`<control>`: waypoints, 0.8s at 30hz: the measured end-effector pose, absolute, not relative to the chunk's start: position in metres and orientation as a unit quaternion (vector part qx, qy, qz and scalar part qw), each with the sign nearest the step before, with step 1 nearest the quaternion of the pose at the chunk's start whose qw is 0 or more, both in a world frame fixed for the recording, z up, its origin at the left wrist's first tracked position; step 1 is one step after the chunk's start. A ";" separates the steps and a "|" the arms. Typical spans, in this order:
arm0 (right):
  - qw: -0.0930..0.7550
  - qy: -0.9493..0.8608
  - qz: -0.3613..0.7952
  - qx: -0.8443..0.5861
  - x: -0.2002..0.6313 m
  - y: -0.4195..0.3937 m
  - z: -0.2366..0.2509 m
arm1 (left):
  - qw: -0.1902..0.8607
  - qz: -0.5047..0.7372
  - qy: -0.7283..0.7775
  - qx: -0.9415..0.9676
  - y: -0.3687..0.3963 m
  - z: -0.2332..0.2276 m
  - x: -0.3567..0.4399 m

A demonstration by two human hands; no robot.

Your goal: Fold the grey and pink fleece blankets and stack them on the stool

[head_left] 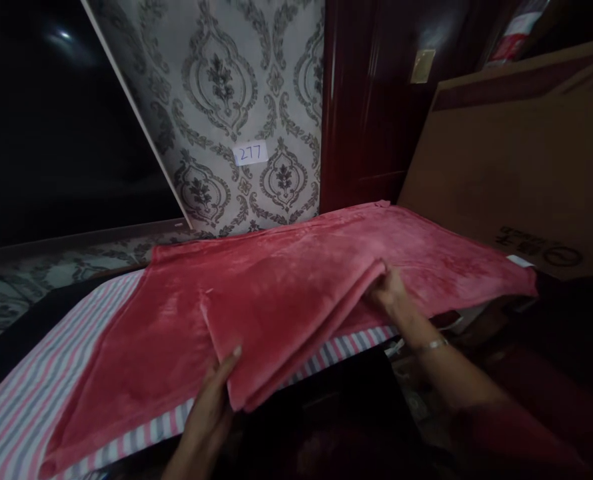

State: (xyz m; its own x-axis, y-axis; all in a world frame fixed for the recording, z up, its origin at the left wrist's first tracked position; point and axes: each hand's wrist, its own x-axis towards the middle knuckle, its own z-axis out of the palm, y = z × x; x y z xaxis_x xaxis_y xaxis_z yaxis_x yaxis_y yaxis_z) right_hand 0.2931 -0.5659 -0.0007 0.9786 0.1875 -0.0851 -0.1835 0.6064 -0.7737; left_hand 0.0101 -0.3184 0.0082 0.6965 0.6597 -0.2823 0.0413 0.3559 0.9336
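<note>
A folded pinkish-red plush blanket (pixel 286 320) is held up at a slant in the middle of the head view. My left hand (pixel 211 400) grips its near-left corner, thumb on top and fingers hidden underneath. At the far-right corner my right hand (pixel 389 293) is closed around the folded layers, its fingers partly out of sight. Beneath lies a spread plush cloth (pixel 141 347) of the same colour; I cannot tell whether the two are joined. Under that, a striped cloth (pixel 51 393) in pink, grey and white shows along the left and front edges.
A dark screen (pixel 66 133) stands at the back left. Patterned wallpaper (pixel 221 80) bears a paper label (pixel 250 153) reading 277. A dark red wooden panel (pixel 366 107) and a large cardboard box (pixel 521 160) border the back right. The near edge drops into shadow.
</note>
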 end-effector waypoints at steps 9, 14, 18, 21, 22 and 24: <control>0.924 0.074 0.162 -0.337 0.195 -0.557 -0.049 | 0.787 0.177 0.390 0.445 -0.343 0.014 -0.001; 0.934 0.026 0.133 -0.331 0.208 -0.531 -0.035 | 0.797 0.179 0.363 0.449 -0.351 0.005 -0.003; 0.911 0.069 0.119 -0.390 0.241 -0.527 -0.019 | 0.797 0.170 0.336 0.473 -0.362 -0.001 -0.009; 0.905 0.007 0.099 -0.414 0.277 -0.539 0.003 | 0.797 0.100 0.284 0.524 -0.367 -0.011 -0.015; 0.904 -0.021 0.095 -0.416 0.288 -0.545 0.009 | 0.795 0.061 0.256 0.547 -0.367 -0.015 -0.016; 0.895 -0.050 0.098 -0.433 0.309 -0.557 0.012 | 0.782 -0.034 0.190 0.593 -0.366 -0.023 -0.017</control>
